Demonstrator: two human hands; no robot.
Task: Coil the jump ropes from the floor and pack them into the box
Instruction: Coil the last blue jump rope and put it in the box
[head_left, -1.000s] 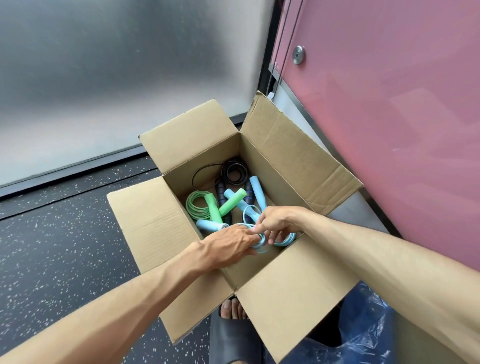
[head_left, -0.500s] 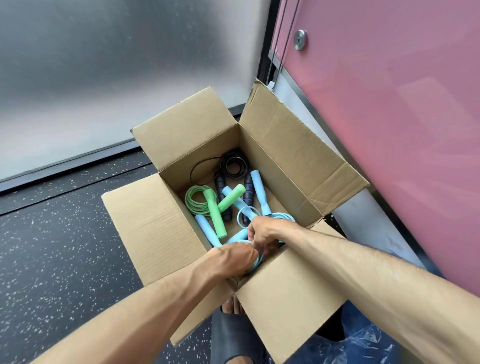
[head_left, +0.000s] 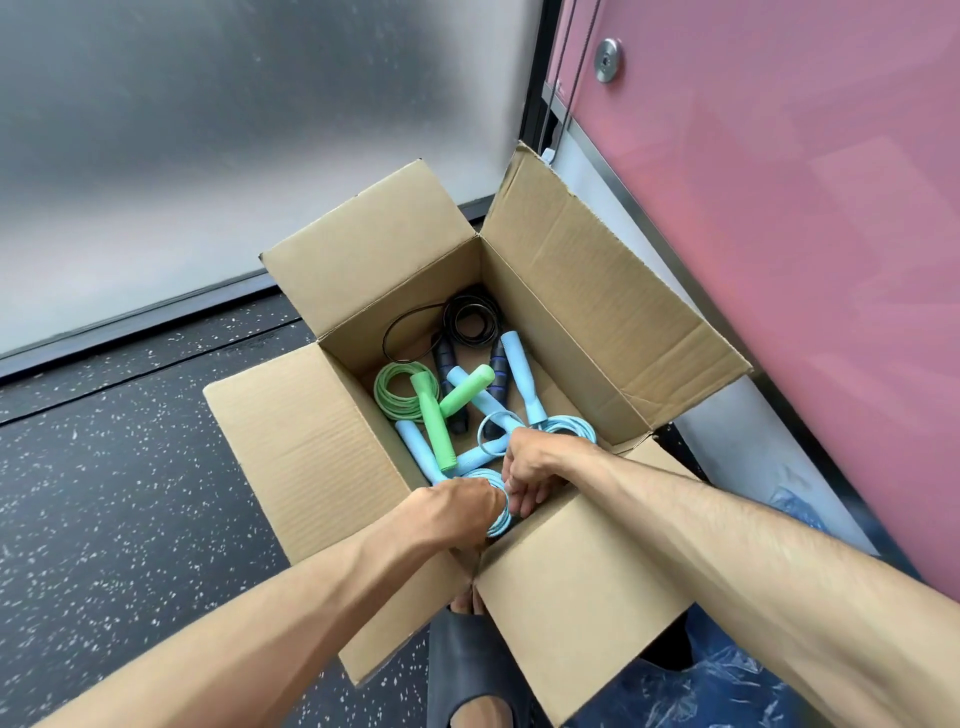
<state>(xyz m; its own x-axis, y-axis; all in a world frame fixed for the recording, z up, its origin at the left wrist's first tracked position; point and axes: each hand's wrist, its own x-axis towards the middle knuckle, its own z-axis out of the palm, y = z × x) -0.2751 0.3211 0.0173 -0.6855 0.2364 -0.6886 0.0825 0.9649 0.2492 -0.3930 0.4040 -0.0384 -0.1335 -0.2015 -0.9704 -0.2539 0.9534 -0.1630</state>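
Holding a blue coil (head_left: 493, 524) just inside the near wall of the box (head_left: 582, 312), the left grip (head_left: 457, 512) curls its fingers round the loops. The right grip (head_left: 535, 467), close beside it on the right, pinches the same coil with bent fingers. Beyond both grips, on the box bottom, lie blue handles (head_left: 522, 374) and a second blue coil (head_left: 569, 427) just behind the right grip. A green rope (head_left: 402, 395) lies further left and a black rope (head_left: 470, 319) farthest away. The box stands on the speckled floor (head_left: 104, 493). Below the grips a slipper (head_left: 462, 649) shows under the near flap (head_left: 571, 582), with blue plastic (head_left: 727, 691) to its right.
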